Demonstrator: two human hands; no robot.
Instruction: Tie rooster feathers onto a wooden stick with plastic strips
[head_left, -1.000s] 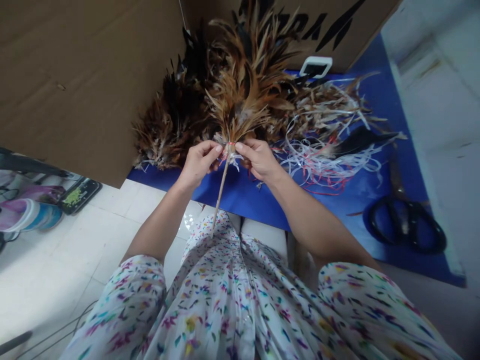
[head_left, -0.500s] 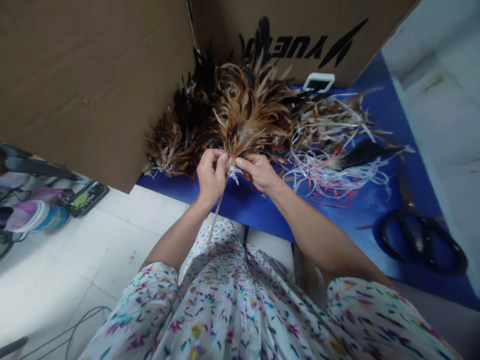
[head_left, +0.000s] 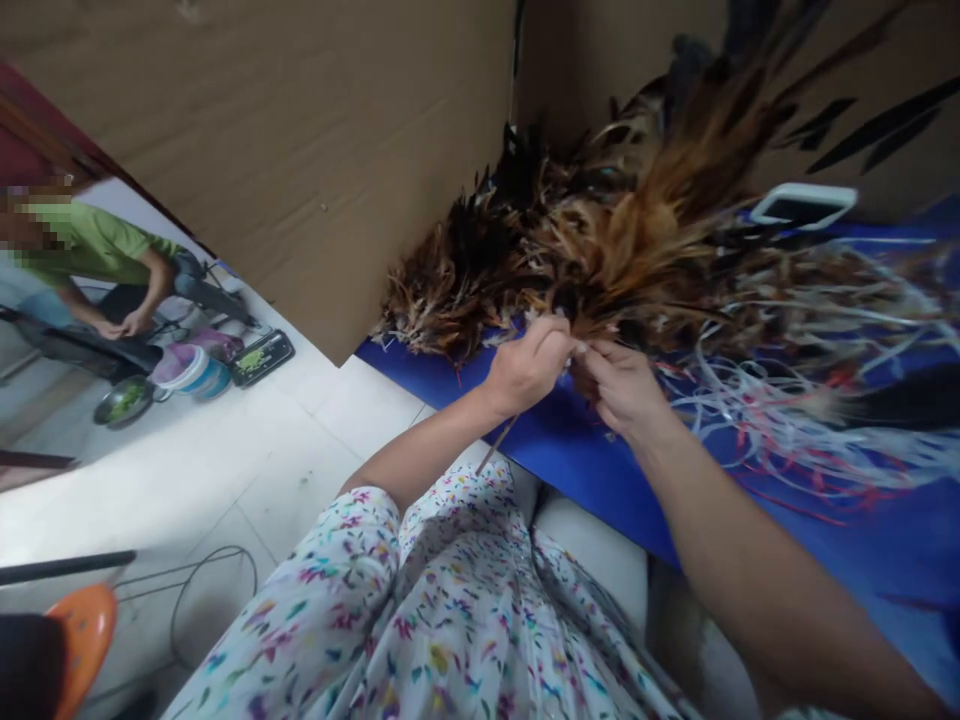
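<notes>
My left hand is closed round the thin wooden stick of a feather duster, just below its feathers. Brown and orange feathers fan up and to the right from it, smeared by motion. My right hand pinches at the base of the feathers, its fingertips touching the left hand. Whether a tie is also between those fingertips is hidden. Behind both hands lies a heap of dark and brown feather bundles on the blue tabletop.
White and red plastic strips lie right of my hands, near a white-framed device. Cardboard panels stand left and behind. On the floor are a bucket, a pan and a black tray; a person sits beyond.
The view has swung left, bringing the seated person into sight and taking the scissors out. My left hand has turned and closed over the duster's neck, and the feathers now lean right.
</notes>
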